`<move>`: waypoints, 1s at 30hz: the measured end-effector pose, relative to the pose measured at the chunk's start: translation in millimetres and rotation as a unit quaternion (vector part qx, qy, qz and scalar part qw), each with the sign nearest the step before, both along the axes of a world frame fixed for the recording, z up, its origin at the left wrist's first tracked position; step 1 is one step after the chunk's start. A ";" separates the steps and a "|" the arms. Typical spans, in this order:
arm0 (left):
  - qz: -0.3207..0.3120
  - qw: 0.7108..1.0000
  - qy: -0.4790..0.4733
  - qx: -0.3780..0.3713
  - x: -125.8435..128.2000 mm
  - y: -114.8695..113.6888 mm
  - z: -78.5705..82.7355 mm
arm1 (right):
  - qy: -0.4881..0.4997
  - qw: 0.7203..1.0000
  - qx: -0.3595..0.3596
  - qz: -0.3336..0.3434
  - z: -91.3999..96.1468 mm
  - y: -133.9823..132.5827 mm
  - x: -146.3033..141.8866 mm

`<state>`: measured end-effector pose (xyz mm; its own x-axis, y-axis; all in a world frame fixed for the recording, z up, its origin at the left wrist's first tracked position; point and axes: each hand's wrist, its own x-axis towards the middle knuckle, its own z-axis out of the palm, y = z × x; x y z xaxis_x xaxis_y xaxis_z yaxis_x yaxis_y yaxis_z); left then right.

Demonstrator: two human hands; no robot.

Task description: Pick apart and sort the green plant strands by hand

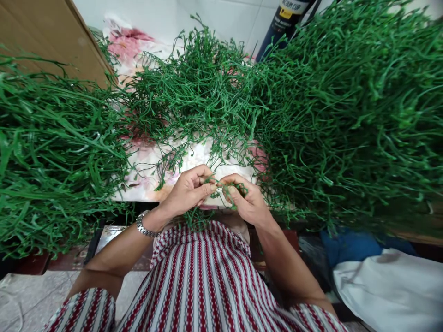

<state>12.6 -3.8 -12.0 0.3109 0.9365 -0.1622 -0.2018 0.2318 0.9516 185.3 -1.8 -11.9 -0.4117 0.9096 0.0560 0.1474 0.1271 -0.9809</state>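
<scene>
My left hand (189, 190) and my right hand (246, 201) meet just above my lap, fingertips pinched together on a thin green plastic stem (221, 185). A few more green stems curl inside the right hand's fingers. A metal watch (144, 227) is on my left wrist. Directly beyond the hands lies a tangled pile of green stems (197, 87) on a floral cloth (194, 161).
A big heap of green stems (353, 110) fills the right side, and another heap of longer green strands (51, 152) fills the left. A wooden panel (44, 32) stands at the back left, a dark tube (287, 23) at the back. White cloth (391, 286) lies at lower right.
</scene>
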 end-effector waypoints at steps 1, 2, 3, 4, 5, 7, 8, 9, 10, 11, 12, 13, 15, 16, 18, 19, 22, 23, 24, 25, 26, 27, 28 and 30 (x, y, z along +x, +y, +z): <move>0.002 1.000 -0.005 -0.002 1.0 0.1 -0.2 | -0.008 1.000 0.001 0.008 0.7 0.1 -1.1; 0.001 1.000 -0.007 -0.003 1.6 0.2 -0.3 | -0.008 1.000 -0.008 0.019 1.6 0.5 -2.1; -0.006 1.000 -0.006 -0.005 2.1 0.3 -0.3 | -0.003 0.999 -0.025 0.029 2.5 1.1 -3.2; -0.014 1.000 -0.004 -0.008 2.3 0.2 -0.3 | 0.006 0.998 -0.049 0.038 3.3 1.7 -4.2; -0.023 1.000 -0.002 -0.012 2.4 0.0 -0.3 | 0.020 0.996 -0.074 0.044 3.9 2.4 -5.2; -0.036 0.999 0.000 -0.019 2.5 -0.7 -0.1 | 0.054 0.990 -0.119 0.046 3.9 3.0 -6.9; -0.038 0.999 -0.004 -0.021 2.5 -1.1 -0.1 | 0.071 0.987 -0.137 0.047 3.4 2.9 -7.4; -0.037 0.999 -0.012 -0.022 2.6 -1.5 -0.3 | 0.090 0.983 -0.153 0.050 2.5 2.6 -7.8; -0.034 0.999 -0.023 -0.024 2.8 -1.8 -0.7 | 0.110 0.978 -0.168 0.057 1.4 2.0 -7.9; -0.030 0.999 -0.034 -0.025 2.9 -2.1 -1.3 | 0.129 0.973 -0.181 0.064 0.0 1.3 -7.8; -0.024 0.998 -0.045 -0.026 3.2 -2.3 -2.2 | 0.146 0.968 -0.192 0.071 -1.6 0.7 -7.7; -0.014 0.998 -0.055 -0.026 3.4 -2.5 -3.3 | 0.159 0.964 -0.199 0.079 -3.3 0.0 -7.4; 0.003 0.997 -0.068 -0.026 3.9 -2.7 -5.7 | 0.175 0.960 -0.203 0.086 -6.4 -0.8 -6.5; 0.009 0.997 -0.070 -0.026 4.1 -2.8 -6.9 | 0.176 0.959 -0.202 0.089 -7.6 -0.9 -6.0; 0.013 0.997 -0.069 -0.029 4.7 -3.1 -8.7 | 0.163 0.963 -0.195 0.094 -8.1 -0.8 -5.3; 0.011 0.997 -0.068 -0.030 5.1 -3.2 -9.1 | 0.150 0.966 -0.188 0.096 -7.5 -0.7 -5.2; 0.009 0.999 -0.052 -0.014 7.3 -4.1 -9.1 | 0.096 0.979 -0.147 0.100 -3.9 -0.6 -5.8; 0.015 0.999 -0.039 -0.002 8.4 -4.6 -8.7 | 0.083 0.983 -0.131 0.094 -2.9 -0.8 -6.3; 0.024 0.999 -0.023 0.010 9.6 -5.2 -8.3 | 0.071 0.987 -0.118 0.087 -2.4 -1.0 -6.8; 0.033 0.999 -0.008 0.018 10.7 -5.8 -7.8 | 0.063 0.989 -0.106 0.078 -2.3 -1.4 -7.2; 0.038 0.999 0.004 0.021 11.7 -6.5 -7.2 | 0.056 0.991 -0.097 0.071 -2.8 -1.7 -7.5; 0.039 0.999 0.013 0.021 12.5 -7.3 -6.5 | 0.051 0.992 -0.089 0.067 -3.8 -2.0 -7.5; 0.038 0.999 0.019 0.018 13.1 -8.1 -5.7 | 0.046 0.993 -0.081 0.067 -5.2 -2.3 -7.2; 0.034 0.999 0.028 0.018 13.5 -9.6 -4.3 | 0.040 0.995 -0.066 0.069 -8.6 -2.5 -5.9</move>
